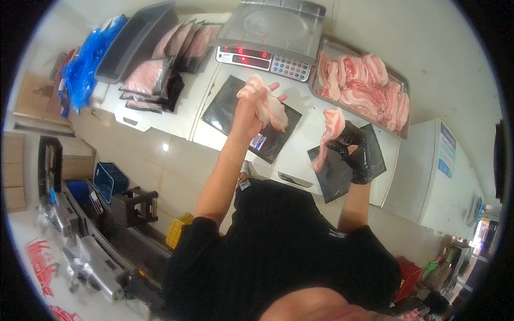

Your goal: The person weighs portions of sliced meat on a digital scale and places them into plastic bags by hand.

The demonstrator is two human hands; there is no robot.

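Slices of raw pork belly (276,116) hang over and through my bare left hand (250,115), some fingertips showing past the meat. Beneath that hand lies a flat black plastic pouch (219,104) with a small label. In a black glove, my right hand (354,152) grips another pork belly slice (333,127), which dangles over a second black pouch (335,183). A metal tray (405,96) of folded pork belly slices (364,88) sits beyond my right hand. Past my left hand stands a digital scale (292,68) with lit red digits.
A metal pan (267,29) rests on the scale. Filled meat packs (144,77) are stacked at the far left beside a dark grey bin (136,40) and blue plastic (93,64). To the right is a white cabinet (423,166); lower left, machinery (91,262) and a yellow crate (178,229).
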